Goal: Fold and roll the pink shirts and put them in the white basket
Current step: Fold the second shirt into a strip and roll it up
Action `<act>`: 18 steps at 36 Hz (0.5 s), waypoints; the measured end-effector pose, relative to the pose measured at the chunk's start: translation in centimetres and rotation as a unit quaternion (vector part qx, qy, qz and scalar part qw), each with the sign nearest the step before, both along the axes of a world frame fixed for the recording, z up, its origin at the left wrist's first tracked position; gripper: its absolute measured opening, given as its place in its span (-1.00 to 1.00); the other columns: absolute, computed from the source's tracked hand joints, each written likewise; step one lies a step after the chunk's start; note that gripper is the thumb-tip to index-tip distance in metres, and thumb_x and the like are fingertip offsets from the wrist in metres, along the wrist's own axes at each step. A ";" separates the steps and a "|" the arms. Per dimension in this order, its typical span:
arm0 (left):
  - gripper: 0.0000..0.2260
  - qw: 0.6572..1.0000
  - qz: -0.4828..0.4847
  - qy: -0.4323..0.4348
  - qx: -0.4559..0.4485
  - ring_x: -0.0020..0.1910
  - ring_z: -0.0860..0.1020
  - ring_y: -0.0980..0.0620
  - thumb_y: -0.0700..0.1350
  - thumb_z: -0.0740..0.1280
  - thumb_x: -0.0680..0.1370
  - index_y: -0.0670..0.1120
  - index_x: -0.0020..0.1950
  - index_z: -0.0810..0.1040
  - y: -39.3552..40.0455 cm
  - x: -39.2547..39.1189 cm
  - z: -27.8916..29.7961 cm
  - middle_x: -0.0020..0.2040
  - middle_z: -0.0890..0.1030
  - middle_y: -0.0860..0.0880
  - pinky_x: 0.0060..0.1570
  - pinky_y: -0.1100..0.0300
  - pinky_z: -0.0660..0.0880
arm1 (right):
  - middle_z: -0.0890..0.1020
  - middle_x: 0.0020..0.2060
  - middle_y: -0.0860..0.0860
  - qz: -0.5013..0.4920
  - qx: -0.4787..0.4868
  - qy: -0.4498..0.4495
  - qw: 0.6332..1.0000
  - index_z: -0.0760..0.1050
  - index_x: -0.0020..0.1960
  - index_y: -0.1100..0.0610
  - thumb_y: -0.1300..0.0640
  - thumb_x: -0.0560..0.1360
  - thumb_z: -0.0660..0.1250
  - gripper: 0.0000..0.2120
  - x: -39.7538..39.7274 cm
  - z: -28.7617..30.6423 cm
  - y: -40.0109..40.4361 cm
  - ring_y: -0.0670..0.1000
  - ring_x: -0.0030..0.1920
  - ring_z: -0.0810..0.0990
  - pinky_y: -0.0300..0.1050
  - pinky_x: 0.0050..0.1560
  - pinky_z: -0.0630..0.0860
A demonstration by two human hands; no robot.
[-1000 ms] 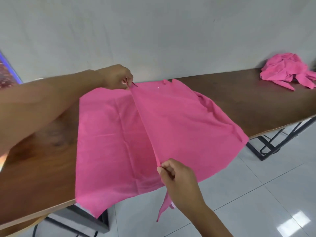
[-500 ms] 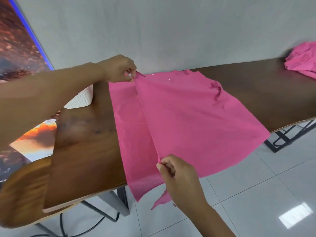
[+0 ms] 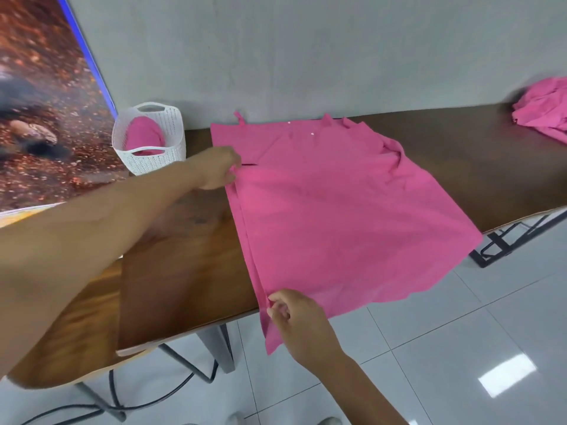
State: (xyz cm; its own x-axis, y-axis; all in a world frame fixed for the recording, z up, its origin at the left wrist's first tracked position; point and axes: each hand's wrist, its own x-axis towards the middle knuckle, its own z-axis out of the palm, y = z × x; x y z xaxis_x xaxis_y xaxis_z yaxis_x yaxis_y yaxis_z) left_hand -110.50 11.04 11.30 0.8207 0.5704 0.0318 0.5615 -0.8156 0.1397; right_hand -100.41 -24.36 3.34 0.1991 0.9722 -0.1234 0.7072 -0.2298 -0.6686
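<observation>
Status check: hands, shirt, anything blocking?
Left hand and right hand pinch the flat pink shirt's folded left edge. White plastic basket already holds one pink roll. Nothing in the way.

Bright even indoor light, window glare on the floor tiles (image 3: 506,378), wide-angle bending and blur at edges.

Pink shirt (image 3: 331,216): thin matt woven cloth, faintly creased, small white buttons. Table (image 3: 171,277): dark wood, smooth, low sheen, grain visible. White basket (image 3: 171,154) at 10 o'clock: perforated moulded plastic, matt, holding a rolled pink shirt (image 3: 142,138) of cloth. Pile of pink shirts (image 3: 543,110) at 2 o'clock: rumpled cloth. Floor (image 3: 460,348): glossy pale tiles. Table legs (image 3: 503,240): black matt metal.
</observation>
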 end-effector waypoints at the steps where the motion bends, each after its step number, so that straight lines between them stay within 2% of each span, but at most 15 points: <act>1: -0.87 1.000 -0.003 -0.004 -0.006 0.05 0.55 -0.22 -0.16 0.43 0.54 -0.16 0.05 0.58 -0.2 -0.1 -0.7 0.01 0.53 -0.15 0.07 0.01 0.46 | 0.63 -0.07 -0.12 0.000 0.000 -0.002 1.000 0.54 0.15 0.00 0.01 0.65 0.19 -0.82 0.2 0.0 -0.1 -0.14 -0.07 0.57 -0.20 -0.02 0.52; 4: -0.72 1.000 -0.006 -0.011 -0.023 0.05 0.55 -0.19 -0.12 0.44 0.56 -0.20 0.22 0.58 -1.5 0.0 -2.0 0.10 0.54 -0.18 0.12 -0.01 0.48 | 0.63 -0.02 -0.12 0.000 0.006 -0.015 1.000 0.53 0.22 0.01 0.01 0.65 0.20 -0.78 1.2 -0.1 -0.2 -0.15 -0.03 0.57 -0.16 0.05 0.52; 10: -0.65 0.998 -0.010 -0.019 -0.055 0.19 0.52 -0.20 -0.03 0.43 0.58 -0.18 0.29 0.54 -5.8 0.9 -3.7 0.22 0.53 -0.19 0.25 0.02 0.42 | 0.61 -0.01 -0.16 0.009 0.020 -0.052 0.998 0.52 0.26 0.01 0.02 0.65 0.21 -0.77 4.0 0.2 -0.3 -0.14 -0.05 0.56 -0.15 0.02 0.51; 14: -0.53 0.995 -0.030 -0.009 -0.097 0.26 0.46 -0.12 0.07 0.42 0.57 -0.17 0.37 0.48 -11.1 1.5 -4.8 0.28 0.48 -0.13 0.30 0.07 0.38 | 0.58 0.04 -0.10 0.019 0.050 -0.101 0.993 0.53 0.22 0.02 0.05 0.64 0.23 -0.79 6.7 0.1 -0.2 -0.09 0.05 0.53 -0.08 0.07 0.51; 16: -0.41 0.991 -0.043 0.001 -0.128 0.35 0.40 -0.06 0.16 0.43 0.55 -0.13 0.46 0.42 -13.9 1.5 -5.5 0.37 0.43 -0.09 0.39 0.13 0.32 | 0.55 0.07 -0.07 0.024 0.070 -0.138 0.988 0.54 0.19 0.04 0.07 0.61 0.25 -0.81 8.3 0.0 -0.1 -0.03 0.10 0.50 -0.02 0.10 0.50; 18: -0.26 0.988 -0.038 0.025 -0.147 0.51 0.25 -0.02 0.26 0.43 0.50 -0.06 0.56 0.30 -16.3 1.3 -6.4 0.52 0.30 -0.06 0.51 0.16 0.17 | 0.56 0.07 -0.02 0.031 0.101 -0.170 0.980 0.56 0.17 0.08 0.12 0.57 0.32 -0.82 10.2 -0.2 0.0 0.05 0.10 0.50 0.02 0.10 0.51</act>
